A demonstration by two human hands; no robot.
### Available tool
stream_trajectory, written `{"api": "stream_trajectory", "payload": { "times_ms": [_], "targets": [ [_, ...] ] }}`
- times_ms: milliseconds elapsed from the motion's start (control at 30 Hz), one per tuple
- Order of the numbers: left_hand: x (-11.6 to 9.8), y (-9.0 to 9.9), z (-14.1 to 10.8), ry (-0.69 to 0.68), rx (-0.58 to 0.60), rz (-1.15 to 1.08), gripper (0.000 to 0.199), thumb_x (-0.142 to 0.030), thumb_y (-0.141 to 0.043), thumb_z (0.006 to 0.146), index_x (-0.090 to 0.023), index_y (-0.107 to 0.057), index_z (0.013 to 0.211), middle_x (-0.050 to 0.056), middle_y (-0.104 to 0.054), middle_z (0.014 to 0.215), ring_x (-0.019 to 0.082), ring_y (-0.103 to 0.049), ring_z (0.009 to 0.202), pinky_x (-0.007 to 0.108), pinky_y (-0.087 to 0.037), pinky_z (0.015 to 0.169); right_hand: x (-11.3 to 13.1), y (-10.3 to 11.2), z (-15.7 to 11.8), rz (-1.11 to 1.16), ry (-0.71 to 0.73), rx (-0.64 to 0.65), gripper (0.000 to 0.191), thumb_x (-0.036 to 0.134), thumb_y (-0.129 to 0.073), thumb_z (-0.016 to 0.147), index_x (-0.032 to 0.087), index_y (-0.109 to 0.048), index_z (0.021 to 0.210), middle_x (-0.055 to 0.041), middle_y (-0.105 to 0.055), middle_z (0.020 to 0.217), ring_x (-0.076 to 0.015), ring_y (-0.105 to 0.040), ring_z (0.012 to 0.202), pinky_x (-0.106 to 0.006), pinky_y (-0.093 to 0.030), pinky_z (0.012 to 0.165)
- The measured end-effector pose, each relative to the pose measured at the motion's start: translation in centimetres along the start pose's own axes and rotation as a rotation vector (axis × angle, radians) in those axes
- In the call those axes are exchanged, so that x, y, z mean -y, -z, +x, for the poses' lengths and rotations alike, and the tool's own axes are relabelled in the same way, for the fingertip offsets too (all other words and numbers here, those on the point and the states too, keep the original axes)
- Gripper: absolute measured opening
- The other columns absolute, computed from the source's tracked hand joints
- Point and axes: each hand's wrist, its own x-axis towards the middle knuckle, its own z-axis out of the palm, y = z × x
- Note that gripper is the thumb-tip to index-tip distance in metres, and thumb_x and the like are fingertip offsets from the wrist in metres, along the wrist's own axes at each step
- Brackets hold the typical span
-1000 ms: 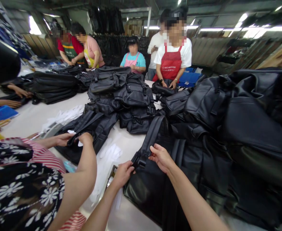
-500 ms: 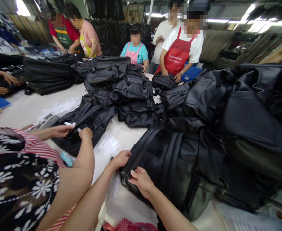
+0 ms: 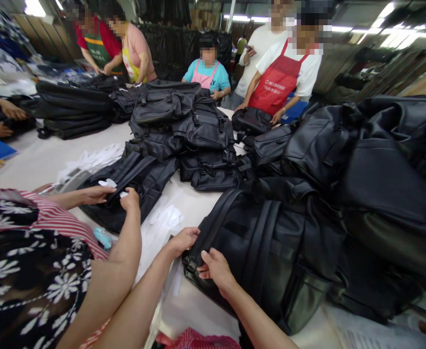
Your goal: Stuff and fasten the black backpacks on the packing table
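A black leather-look backpack (image 3: 235, 228) lies on the white table before me, its straps facing up. At its near left end my left hand (image 3: 184, 241) is closed, thumb and fingers pinching the edge. My right hand (image 3: 217, 272) is closed on the same end a little lower, thumb on top and fingers curled at the side. Between and below my hands shows a dark strap end or buckle (image 3: 190, 264) at the corner. White paper tags (image 3: 165, 218) lie on the table left of my left hand.
On my left a co-worker's hands (image 3: 129, 198) handle another black backpack (image 3: 151, 189) with white tags. Piled black bags (image 3: 198, 131) fill the table's middle, and a larger heap (image 3: 391, 179) rises at right. Several people stand or sit across the table.
My right hand has shifted slightly right, uncovering the corner of the backpack. My left hand stays at the edge. The co-worker's right hand on the left has lifted a little.
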Motion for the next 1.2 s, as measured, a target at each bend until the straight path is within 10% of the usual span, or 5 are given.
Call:
{"api": "stream_trajectory", "payload": {
  "times_ms": [267, 433, 600, 1200],
  "targets": [
    [1.5, -0.5, 0.1, 0.022, -0.053, -0.091, 0.026, -0.023, -0.064, 0.055, -0.016, -0.057, 0.079, -0.006, -0.055, 0.056, 0.007, -0.045, 0.044, 0.019, -0.026, 0.042, -0.8, 0.0, -0.4, -0.1, -0.03, 0.035, 0.03, 0.045, -0.074, 0.068, 0.018, -0.07, 0.081, -0.0032, -0.063, 0.068, -0.0155, -0.058, 0.063, -0.019, -0.043, 0.042],
    [1.7, -0.6, -0.1, 0.004, -0.063, -0.126, 0.025, -0.022, -0.067, 0.053, -0.016, -0.059, 0.076, -0.004, -0.06, 0.06, 0.01, -0.053, 0.053, 0.022, -0.037, 0.051, -1.6, 0.1, -0.2, 0.044, 0.009, 0.026, 0.054, 0.059, -0.078, 0.059, 0.022, -0.066, 0.096, -0.0058, -0.069, 0.097, -0.0209, -0.065, 0.089, -0.027, -0.054, 0.069],
    [1.8, -1.0, -0.7, -0.027, -0.065, -0.154, 0.027, -0.017, -0.067, 0.048, -0.016, -0.06, 0.074, -0.003, -0.064, 0.062, 0.012, -0.057, 0.06, 0.026, -0.044, 0.062, -2.5, -0.5, -0.5, 0.099, -0.13, 0.109, 0.076, 0.073, -0.07, 0.058, 0.018, -0.054, 0.108, -0.006, -0.068, 0.079, -0.0207, -0.067, 0.065, -0.036, -0.056, 0.067],
    [2.5, -1.5, -1.2, -0.149, -0.169, -0.131, 0.017, -0.019, -0.063, 0.057, -0.017, -0.062, 0.074, -0.002, -0.067, 0.068, 0.013, -0.058, 0.066, 0.026, -0.044, 0.068, 1.4, 1.4, -1.7, -0.068, 0.154, 0.068, 0.031, 0.04, -0.066, 0.063, 0.017, -0.062, 0.085, 0.0074, -0.043, 0.054, -0.0062, -0.037, 0.042, -0.018, -0.025, 0.037]
  ]
}}
